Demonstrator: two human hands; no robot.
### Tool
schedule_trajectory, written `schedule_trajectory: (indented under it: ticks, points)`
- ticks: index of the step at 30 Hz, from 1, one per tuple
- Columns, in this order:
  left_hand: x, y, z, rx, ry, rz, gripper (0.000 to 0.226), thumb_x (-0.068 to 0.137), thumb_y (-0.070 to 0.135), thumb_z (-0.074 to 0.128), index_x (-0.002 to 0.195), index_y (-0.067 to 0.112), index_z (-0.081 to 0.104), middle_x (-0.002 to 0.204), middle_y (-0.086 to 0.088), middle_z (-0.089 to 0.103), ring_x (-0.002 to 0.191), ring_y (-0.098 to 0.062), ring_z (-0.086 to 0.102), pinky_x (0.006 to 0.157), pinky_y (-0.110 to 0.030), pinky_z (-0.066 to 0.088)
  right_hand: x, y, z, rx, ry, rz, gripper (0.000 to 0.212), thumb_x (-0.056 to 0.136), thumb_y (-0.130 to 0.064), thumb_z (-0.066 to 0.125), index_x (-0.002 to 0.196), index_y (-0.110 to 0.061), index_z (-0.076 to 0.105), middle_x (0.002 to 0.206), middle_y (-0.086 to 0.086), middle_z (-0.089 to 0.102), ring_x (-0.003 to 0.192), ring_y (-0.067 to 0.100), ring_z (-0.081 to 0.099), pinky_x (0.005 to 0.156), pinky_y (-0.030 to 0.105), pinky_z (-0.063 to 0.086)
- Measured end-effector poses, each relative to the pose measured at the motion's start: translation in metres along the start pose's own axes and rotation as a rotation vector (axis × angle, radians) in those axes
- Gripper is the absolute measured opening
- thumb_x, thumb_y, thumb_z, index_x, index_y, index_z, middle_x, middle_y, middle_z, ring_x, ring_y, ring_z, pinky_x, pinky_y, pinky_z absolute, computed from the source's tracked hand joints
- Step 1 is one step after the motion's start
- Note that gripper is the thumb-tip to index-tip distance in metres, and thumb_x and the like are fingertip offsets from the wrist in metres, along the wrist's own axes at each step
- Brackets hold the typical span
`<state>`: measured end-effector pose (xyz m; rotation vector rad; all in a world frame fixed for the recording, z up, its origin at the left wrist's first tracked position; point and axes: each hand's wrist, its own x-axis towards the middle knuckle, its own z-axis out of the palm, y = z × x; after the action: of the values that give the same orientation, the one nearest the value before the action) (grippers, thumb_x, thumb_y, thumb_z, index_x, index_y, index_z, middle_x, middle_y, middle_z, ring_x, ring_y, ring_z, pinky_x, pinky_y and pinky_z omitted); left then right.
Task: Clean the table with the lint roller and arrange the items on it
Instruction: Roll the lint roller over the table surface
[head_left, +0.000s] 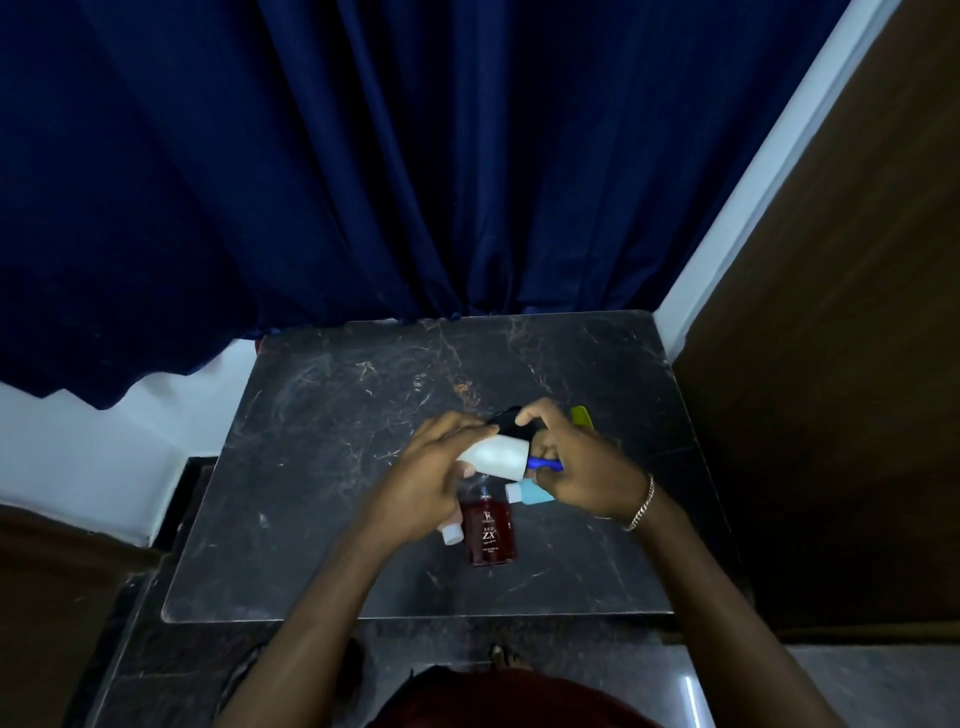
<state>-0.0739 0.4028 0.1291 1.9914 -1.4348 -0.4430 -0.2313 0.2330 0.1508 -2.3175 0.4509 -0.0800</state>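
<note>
The lint roller (497, 457) has a white roll and a blue handle, and I hold it above the middle of the dark marble table (322, 415). My left hand (436, 483) rests on the white roll with its fingers on the roll's left end. My right hand (576, 467) grips the blue handle. Under my hands lie a red perfume bottle (491, 532), a small light blue bottle (527, 491), a white cap (451, 534) and a black item (508, 418). A yellow-green item (583, 417) lies just beyond my right hand.
A dark blue curtain (415, 156) hangs behind the table's far edge. A brown wooden panel (857, 364) stands along the right side. A white wall (104, 457) lies to the left. My bare foot (506, 657) shows on the dark floor below the table's near edge.
</note>
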Motion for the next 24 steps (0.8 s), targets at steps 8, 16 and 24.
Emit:
schedule_trajectory:
  ticks: [8, 16, 24]
  points:
    - [0.001, -0.021, -0.014, -0.067, -0.020, 0.030, 0.053, 0.095, 0.003, 0.062, 0.143, 0.026, 0.056, 0.143, 0.015, 0.048, 0.135, -0.005, 0.044, 0.111, -0.028, 0.043, 0.012, 0.022, 0.031, -0.291, 0.005, 0.167, 0.041, 0.072, -0.055, 0.037, 0.067, -0.017, 0.052, 0.051, -0.005, 0.048, 0.061, 0.012, 0.053, 0.120, 0.057, 0.004]
    - [0.006, -0.029, -0.019, -0.071, 0.162, -0.015, 0.054, 0.097, 0.031, 0.065, 0.147, 0.032, 0.045, 0.137, 0.011, 0.051, 0.118, -0.010, 0.056, 0.095, -0.041, 0.056, 0.007, 0.020, 0.052, -0.234, 0.158, 0.124, 0.016, 0.083, -0.045, 0.039, 0.080, -0.032, 0.046, 0.053, -0.003, 0.050, 0.063, 0.019, 0.061, 0.120, 0.056, 0.004]
    - [0.039, -0.042, -0.016, 0.022, 0.115, -0.072, 0.066, 0.099, 0.039, 0.062, 0.156, 0.026, 0.032, 0.148, -0.001, 0.049, 0.131, -0.016, 0.052, 0.107, -0.044, 0.050, 0.018, 0.035, 0.036, -0.253, 0.120, 0.136, 0.025, 0.101, -0.040, 0.038, 0.084, -0.025, 0.047, 0.061, -0.006, 0.047, 0.074, 0.032, 0.061, 0.108, 0.052, 0.034]
